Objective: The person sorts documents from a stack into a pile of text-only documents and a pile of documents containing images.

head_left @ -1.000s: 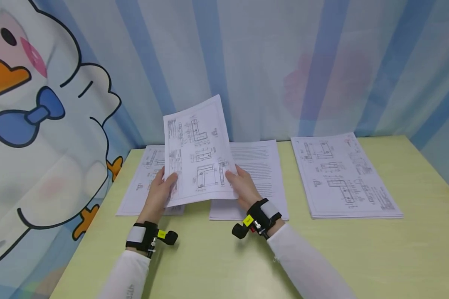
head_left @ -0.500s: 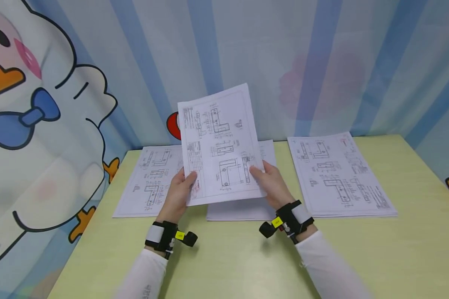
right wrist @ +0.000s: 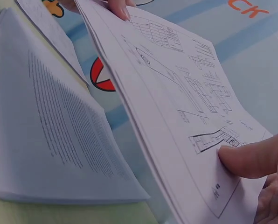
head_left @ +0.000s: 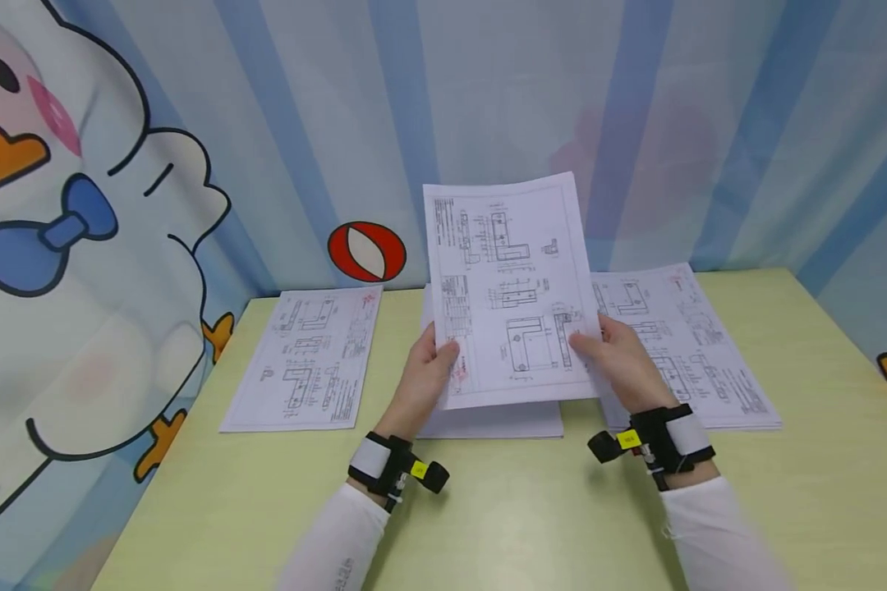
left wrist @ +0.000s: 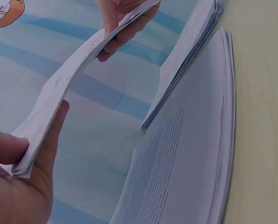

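Note:
A thin stack of paper sheets, printed with technical drawings, is held up above the table between both hands. My left hand grips its lower left edge, thumb on top and fingers underneath. On the opposite edge my right hand pinches it the same way. In the left wrist view the sheets bow slightly and stand apart from the piles below. Beneath them lies a stack of text pages, largely hidden in the head view; its printed lines show on the text pages in the right wrist view.
A pile of drawings lies on the left of the pale yellow table. Another pile of drawings lies on the right, partly covered by the right hand and held sheets. A striped blue curtain hangs behind the table's back edge.
Both hands have carried the held sheets to the right, from over the left pile to over the middle text pages and the edge of the right pile. The left pile is now uncovered.

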Demonstrator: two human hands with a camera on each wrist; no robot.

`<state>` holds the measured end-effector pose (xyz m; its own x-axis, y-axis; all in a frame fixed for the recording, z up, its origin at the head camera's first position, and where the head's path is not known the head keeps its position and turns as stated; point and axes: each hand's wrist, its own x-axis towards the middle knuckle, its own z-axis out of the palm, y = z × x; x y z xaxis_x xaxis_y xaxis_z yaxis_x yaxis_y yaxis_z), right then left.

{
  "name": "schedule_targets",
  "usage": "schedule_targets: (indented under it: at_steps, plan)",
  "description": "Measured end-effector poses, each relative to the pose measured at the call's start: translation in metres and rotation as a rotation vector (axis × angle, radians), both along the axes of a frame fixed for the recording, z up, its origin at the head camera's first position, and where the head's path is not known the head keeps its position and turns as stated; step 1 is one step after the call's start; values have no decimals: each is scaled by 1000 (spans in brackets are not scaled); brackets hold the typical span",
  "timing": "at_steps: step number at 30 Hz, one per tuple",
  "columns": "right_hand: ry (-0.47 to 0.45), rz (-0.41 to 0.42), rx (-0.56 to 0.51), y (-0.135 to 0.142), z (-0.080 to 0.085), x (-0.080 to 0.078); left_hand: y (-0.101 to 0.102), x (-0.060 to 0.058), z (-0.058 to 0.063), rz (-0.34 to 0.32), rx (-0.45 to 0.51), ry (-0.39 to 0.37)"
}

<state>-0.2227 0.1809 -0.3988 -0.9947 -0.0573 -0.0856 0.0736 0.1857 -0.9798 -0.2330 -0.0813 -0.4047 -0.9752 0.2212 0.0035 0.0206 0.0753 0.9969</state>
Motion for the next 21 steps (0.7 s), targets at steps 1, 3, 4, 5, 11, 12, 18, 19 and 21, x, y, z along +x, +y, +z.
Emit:
schedule_targets:
  at_steps: [1,3,4,5,11,12,18,19,21]
  plan:
    - [5,-17,22,5,0,1,5,0,0,-10,1,0]
    - [13,-51,69,15,0,2,16,-1,-2,-18,-8,-1]
    - [15,-67,85,20,0,3,21,-1,-3,-23,-11,-4]
    - [23,-79,109,25,0,3,26,-2,-5,-24,-14,-8]
    - [29,-165,241,59,-1,9,57,1,-17,-73,48,-34]
    - [28,-169,260,65,-1,10,62,2,-18,-82,60,-35]
    - [32,-166,351,98,0,19,93,8,-24,-110,-13,-43]
    - [29,-170,366,102,0,20,97,9,-24,-118,-29,-48]
    - [19,-184,389,109,-1,22,104,12,-24,-142,-40,-58]
